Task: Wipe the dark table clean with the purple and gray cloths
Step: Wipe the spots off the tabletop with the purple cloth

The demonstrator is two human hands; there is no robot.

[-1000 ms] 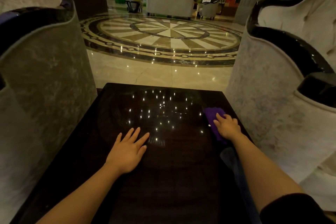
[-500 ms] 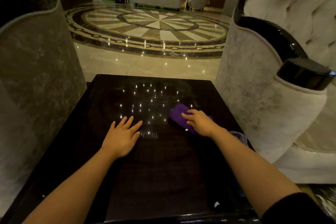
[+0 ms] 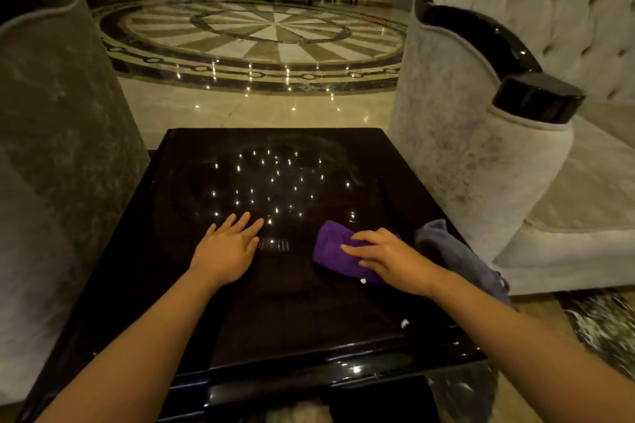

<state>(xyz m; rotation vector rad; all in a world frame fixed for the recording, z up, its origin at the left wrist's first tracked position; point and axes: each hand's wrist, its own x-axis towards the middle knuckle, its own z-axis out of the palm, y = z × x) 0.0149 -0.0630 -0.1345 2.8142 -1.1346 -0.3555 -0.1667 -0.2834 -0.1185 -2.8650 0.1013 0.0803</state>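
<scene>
The purple cloth slides inward from the table's right edge under the right hand's flat fingers; the left hand, outspread, steadies.

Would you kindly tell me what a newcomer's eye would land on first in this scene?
The bright purple cloth under the right hand stands out on the glossy dark table, right of centre. The left hand rests flat mid-table, and a gray cloth drapes over the right edge.
</scene>
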